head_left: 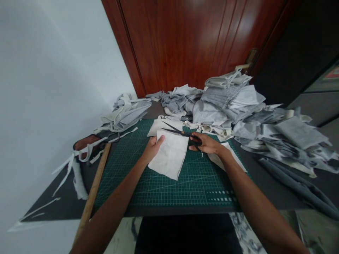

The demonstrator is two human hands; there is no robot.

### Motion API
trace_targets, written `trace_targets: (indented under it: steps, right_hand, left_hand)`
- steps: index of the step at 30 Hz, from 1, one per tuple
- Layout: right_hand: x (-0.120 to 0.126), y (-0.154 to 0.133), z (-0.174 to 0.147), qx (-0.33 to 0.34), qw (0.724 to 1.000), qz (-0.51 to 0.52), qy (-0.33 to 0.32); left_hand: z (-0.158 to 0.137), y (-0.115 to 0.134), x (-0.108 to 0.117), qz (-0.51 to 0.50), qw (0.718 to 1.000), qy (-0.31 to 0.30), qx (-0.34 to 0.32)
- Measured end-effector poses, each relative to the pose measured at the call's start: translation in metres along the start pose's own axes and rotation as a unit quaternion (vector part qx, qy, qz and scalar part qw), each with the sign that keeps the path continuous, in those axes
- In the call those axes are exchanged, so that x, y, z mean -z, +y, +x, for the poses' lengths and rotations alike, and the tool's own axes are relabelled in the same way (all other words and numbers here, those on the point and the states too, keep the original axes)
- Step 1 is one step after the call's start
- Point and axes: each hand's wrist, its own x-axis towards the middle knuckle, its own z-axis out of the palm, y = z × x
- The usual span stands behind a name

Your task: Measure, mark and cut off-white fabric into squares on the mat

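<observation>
The scissors (182, 133) are over the far edge of the white cloth piece (171, 155), above the green cutting mat (169, 194). Their long axis runs crosswise, handles to the right, blade tips to the left and slightly away from the person. The blades stand parted in a narrow V. The cloth piece has its longer axis running away from the person, its near end slanting left.

The left hand (153, 146) is closed in a pinch on the cloth's left edge, thumb flat on top, forearm reaching in from the lower left. The right hand (205, 143) is curled around the scissor handles, fingers partly bent; its forearm enters from the lower right, passing over another cloth piece (239, 160).

The scissors are dark, with slender blades. The held cloth is off-white, roughly rectangular and lightly creased. A further pale piece (152, 130) lies just beyond it on the mat.
</observation>
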Motion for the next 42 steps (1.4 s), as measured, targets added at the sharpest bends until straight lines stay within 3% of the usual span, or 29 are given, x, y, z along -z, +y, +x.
trace_targets:
  steps: [6, 12, 20, 30, 42]
  right_hand:
    - [0.014, -0.001, -0.007, -0.005, 0.999, 0.021, -0.042]
    - [0.012, -0.019, -0.010, 0.000, 0.996, 0.009, -0.091]
    - [0.010, -0.024, -0.011, 0.029, 0.997, -0.023, -0.067]
    - [0.004, -0.021, -0.009, 0.041, 0.997, -0.023, -0.059]
    - [0.004, -0.022, -0.009, 0.042, 0.997, 0.001, -0.060]
  left_hand:
    - [-0.005, 0.007, 0.006, 0.059, 0.997, -0.025, -0.044]
    - [-0.005, 0.013, 0.010, 0.096, 0.991, -0.033, -0.082]
    - [-0.003, 0.005, 0.008, 0.076, 0.991, -0.020, -0.110]
    - [-0.006, 0.004, 0.004, 0.091, 0.985, -0.052, -0.136]
    - [-0.008, 0.005, 0.003, 0.117, 0.985, -0.041, -0.124]
